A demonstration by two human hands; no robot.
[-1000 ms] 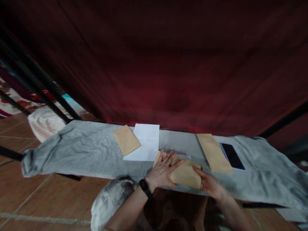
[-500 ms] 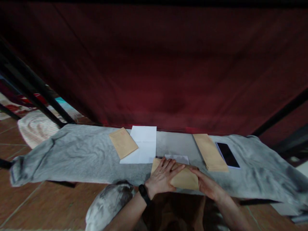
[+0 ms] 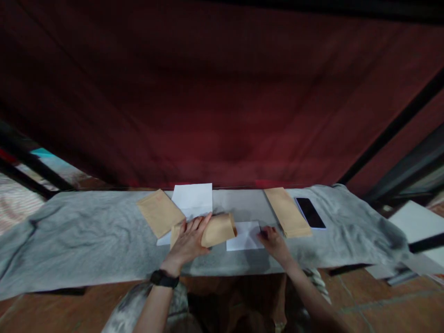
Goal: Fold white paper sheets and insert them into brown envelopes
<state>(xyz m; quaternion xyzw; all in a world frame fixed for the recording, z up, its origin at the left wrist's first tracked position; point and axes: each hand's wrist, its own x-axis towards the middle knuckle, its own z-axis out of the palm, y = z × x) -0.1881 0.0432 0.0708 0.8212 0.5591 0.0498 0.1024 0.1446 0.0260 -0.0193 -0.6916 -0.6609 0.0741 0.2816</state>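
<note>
Looking forward and down from the person's head, facing a dark-red cloth sheet (image 3: 215, 115), peering over a long surface draped in grey cloth (image 3: 100, 236), catching bare left hand (image 3: 190, 240) and bare right hand (image 3: 275, 243) close below.

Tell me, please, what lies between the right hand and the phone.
A flat piece of brown paper lies between the right hand and the phone, as the head view shows.

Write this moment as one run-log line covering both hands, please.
left hand: on open-ended brown envelope | right hand: at right edge of smaller white sheet | smartphone: face up, screen dark
</note>
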